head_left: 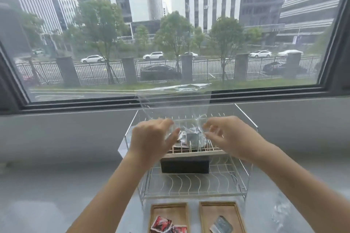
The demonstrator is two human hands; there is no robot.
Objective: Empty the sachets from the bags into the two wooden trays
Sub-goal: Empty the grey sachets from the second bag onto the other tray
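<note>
A clear plastic bag [174, 104] stands upright on the top tier of a wire rack [244, 172], with grey and red sachets [193, 138] bunched in its bottom. My left hand [151, 140] and my right hand [233, 138] flank the bag's lower part, fingers curled against the plastic. Two wooden trays lie at the near edge: the left tray [157, 212] holds red sachets [166, 226], the right tray [234, 212] holds a grey sachet [220, 225].
A black box [184, 164] with a wooden slotted holder [189, 152] on it sits in the rack. A crumpled clear bag [282, 212] lies on the grey counter at right. A large window [170, 34] faces a street behind the rack.
</note>
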